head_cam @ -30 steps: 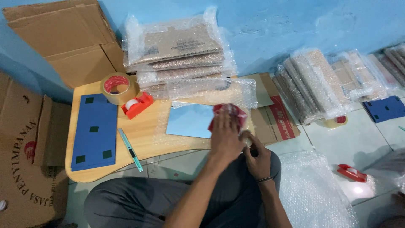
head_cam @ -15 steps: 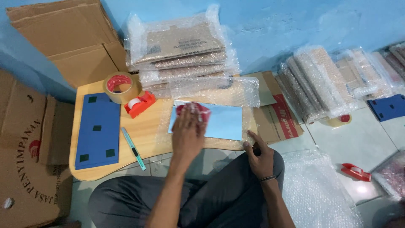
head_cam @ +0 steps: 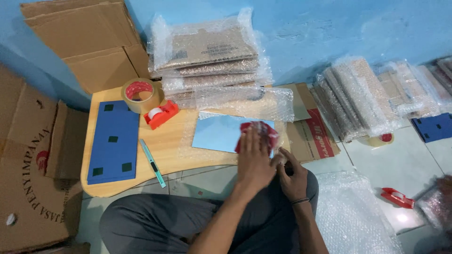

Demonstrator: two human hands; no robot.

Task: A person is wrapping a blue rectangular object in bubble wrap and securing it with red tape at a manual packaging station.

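1. Right now the left hand (head_cam: 254, 157) lies flat, fingers spread, pressing a red cloth (head_cam: 258, 134) onto a light blue mirror-like panel (head_cam: 219, 133); its grip is spread apart, not clamped on anything.
2. The right hand (head_cam: 291, 173) sits just beside it at the panel's near right corner; whether its fingers pinch anything cannot be told.
3. The panel lies on a sheet of bubble wrap (head_cam: 245, 101) near the right end of the wooden bench (head_cam: 174, 146).
4. Behind it, a stack of bubble-wrapped cardboard packages (head_cam: 207, 61) leans against the blue wall (head_cam: 329, 28).
5. On the bench's left part rests a dark blue board (head_cam: 114, 141) with small dark squares on it.
6. A roll of brown tape (head_cam: 140, 95) stands at the back, touching a red tape dispenser (head_cam: 161, 114).
7. A teal utility knife (head_cam: 152, 162) lies between the board and the panel, its tip past the bench's edge.
8. Flattened cardboard boxes (head_cam: 33, 155) stand at the left and in the back corner.
9. On the tiled floor (head_cam: 405, 160) to the right, more wrapped bundles (head_cam: 358, 96) lean against the wall, with another blue board (head_cam: 435, 127) and a second red dispenser (head_cam: 398, 197) near them.
10. Loose bubble wrap (head_cam: 348, 216) is spread beside the person's right knee.
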